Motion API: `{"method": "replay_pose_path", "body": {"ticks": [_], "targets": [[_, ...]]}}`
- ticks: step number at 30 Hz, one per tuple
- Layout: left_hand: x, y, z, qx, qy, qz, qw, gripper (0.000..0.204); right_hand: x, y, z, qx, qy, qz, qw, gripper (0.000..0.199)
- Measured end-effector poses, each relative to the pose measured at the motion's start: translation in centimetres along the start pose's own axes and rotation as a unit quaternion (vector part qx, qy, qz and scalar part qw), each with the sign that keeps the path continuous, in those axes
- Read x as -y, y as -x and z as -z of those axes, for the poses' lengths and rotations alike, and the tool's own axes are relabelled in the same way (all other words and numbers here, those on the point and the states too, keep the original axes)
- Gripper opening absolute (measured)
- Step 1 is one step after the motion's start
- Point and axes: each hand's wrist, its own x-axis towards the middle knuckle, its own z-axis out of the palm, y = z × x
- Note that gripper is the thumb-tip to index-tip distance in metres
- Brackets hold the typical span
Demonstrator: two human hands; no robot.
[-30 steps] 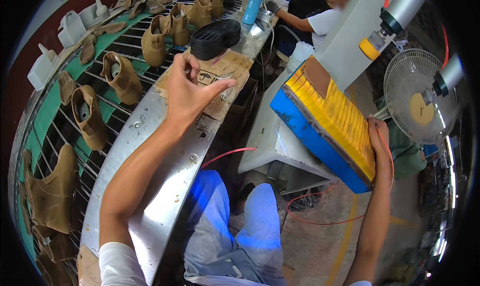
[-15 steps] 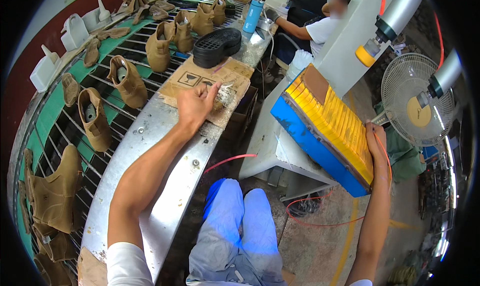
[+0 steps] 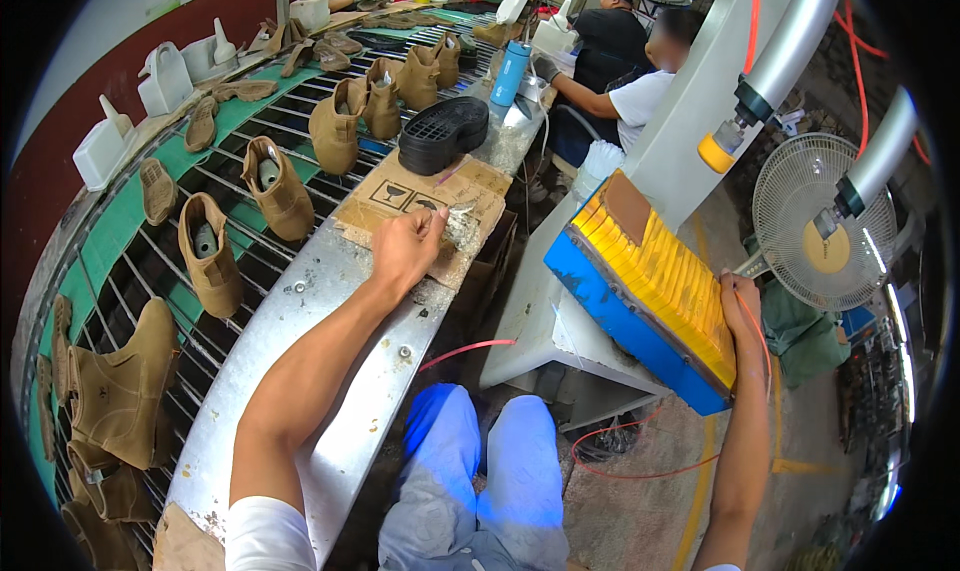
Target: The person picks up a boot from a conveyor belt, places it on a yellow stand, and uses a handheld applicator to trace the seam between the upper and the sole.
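My left hand (image 3: pixel 408 249) is closed above a worn cardboard sheet (image 3: pixel 372 196) on the metal bench, thumb and fingers pressed together; what they hold, if anything, is hidden. Just beyond it, a black shoe sole (image 3: pixel 444 134) rests on the cardboard's far edge. A pale, crusty patch (image 3: pixel 462 229) marks the cardboard beside my fingertips. On the right, my right hand (image 3: pixel 742 316) grips the near right edge of a tilted block (image 3: pixel 655 281) with a yellow ribbed top and blue side. A brown patch (image 3: pixel 626 209) lies on the block's upper end.
Tan ankle boots (image 3: pixel 278 189) stand on a curved rack of metal bars at left. White squeeze bottles (image 3: pixel 165 79) line the wall side. A blue bottle (image 3: pixel 511 73) stands farther along the bench. Metal cylinders (image 3: pixel 790 46) with red hoses hang near a fan (image 3: pixel 825 221). Other people sit beyond.
The whole view has tilted up slightly, bringing another person into sight at the far end. My left hand stays closed over the cardboard, and my right hand keeps its place on the block.
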Motion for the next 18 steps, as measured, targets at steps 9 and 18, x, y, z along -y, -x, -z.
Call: {"method": "replay_pose_path", "body": {"ticks": [9,18], "targets": [[-0.3,0.5,-1.4,0.148,-0.173,-0.092,0.969,0.031,-1.5,0.5,0.7,-0.021,0.010,0.000,1.000,0.046],[0.9,0.5,-0.5,0.137,-0.212,-0.131,0.959,0.025,1.8,0.9,0.5,-0.038,0.039,0.045,0.997,0.045]]}}
